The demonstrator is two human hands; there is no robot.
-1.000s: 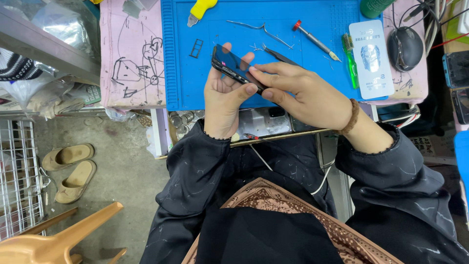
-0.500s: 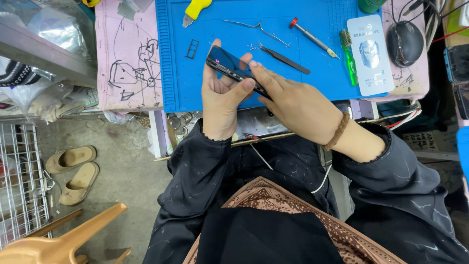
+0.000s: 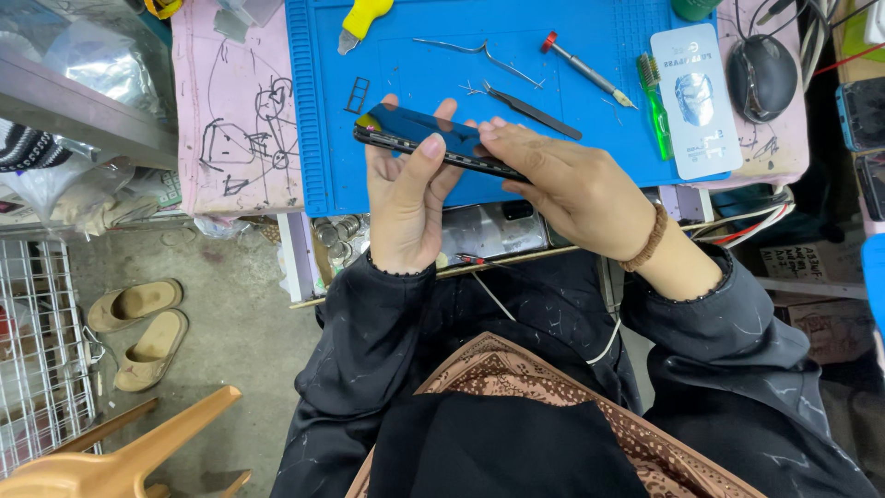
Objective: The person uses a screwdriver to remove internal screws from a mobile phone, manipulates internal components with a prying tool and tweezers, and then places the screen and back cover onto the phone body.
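Both hands are gripping a dark phone over the blue mat — left hand wraps its end, right hand pinches the edge.

The phone sits between my two hands, lifted clear of the blue mat on the desk. It is a slim, dark slab, its glossy glass face catching a blue sheen. It lies nearly flat, tilted a little so the edge nearest me shows: a thin black band with small fittings along it. Its long axis runs left to right, dropping slightly toward the right. My left hand cups its left end from below, thumb laid across the near edge. My right hand covers its right end, fingers resting on the glass.
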